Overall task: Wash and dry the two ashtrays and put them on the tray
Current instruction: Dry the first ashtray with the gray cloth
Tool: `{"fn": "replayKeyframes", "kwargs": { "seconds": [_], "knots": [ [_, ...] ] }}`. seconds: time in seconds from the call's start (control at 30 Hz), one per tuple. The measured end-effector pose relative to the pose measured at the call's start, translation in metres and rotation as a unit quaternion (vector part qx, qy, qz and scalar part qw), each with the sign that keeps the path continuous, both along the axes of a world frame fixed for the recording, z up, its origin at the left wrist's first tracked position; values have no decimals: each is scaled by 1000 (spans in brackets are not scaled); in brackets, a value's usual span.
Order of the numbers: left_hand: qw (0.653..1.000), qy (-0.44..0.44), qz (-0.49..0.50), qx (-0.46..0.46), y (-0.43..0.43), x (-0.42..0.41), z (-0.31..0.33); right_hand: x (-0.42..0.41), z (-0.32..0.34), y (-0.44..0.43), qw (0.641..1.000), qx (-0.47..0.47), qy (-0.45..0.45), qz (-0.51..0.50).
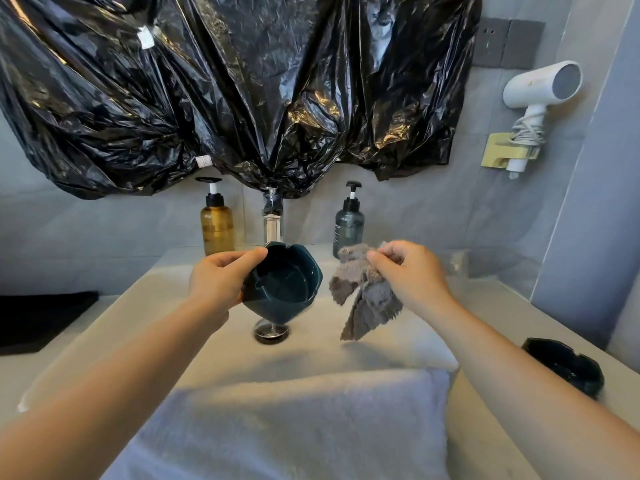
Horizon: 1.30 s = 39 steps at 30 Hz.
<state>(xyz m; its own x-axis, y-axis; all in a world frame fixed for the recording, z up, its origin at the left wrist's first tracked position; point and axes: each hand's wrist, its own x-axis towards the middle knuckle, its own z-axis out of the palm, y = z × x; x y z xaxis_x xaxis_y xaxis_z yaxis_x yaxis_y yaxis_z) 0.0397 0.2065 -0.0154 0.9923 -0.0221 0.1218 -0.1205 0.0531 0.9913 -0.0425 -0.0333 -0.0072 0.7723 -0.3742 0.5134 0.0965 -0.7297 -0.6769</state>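
The left hand (221, 282) grips the dark teal glazed ashtray (284, 282) by its rim, with the thumb on the upper edge and the fingers curled behind the wall. The ashtray is tilted with its opening toward the camera. It is held in the air above the pale sink basin (391, 344), over the round metal drain plug (272, 332).

The right hand (408, 275) pinches a crumpled grey fleecy cloth (363, 299) between thumb and curled fingers. The cloth hangs just beside the ashtray, apart from it.

The black notched ashtray (564, 367) rests on the counter to the right of the basin, near the right forearm. The flat black tray (41, 317) lies on the counter at the left, well apart from both ashtrays.

A folded white towel (294, 420) drapes over the near rim of the basin. Behind the basin stand an amber pump bottle (216, 223), the chrome tap (273, 223) and a grey-blue pump bottle (349, 223). Crinkled black plastic sheeting (242, 91) covers the wall above. A white hair dryer (540, 88) sits in a wall holder at the upper right.
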Motion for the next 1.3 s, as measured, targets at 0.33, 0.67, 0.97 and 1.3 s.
{"fn": "replayKeyframes", "kwargs": {
  "seconds": [0.33,0.67,0.97,1.3],
  "knots": [
    [999,13,9,44,0,41,-28,13,-47,-2,969,-49,239,43],
    [998,17,2,63,-6,40,-36,17,-55,10,918,-145,366,47],
    [997,25,33,63,-3,45,-38,15,-23,0,875,423,186,142],
    [998,19,35,42,-4,43,-37,35,6,37,790,557,-85,241]
  ]
}}
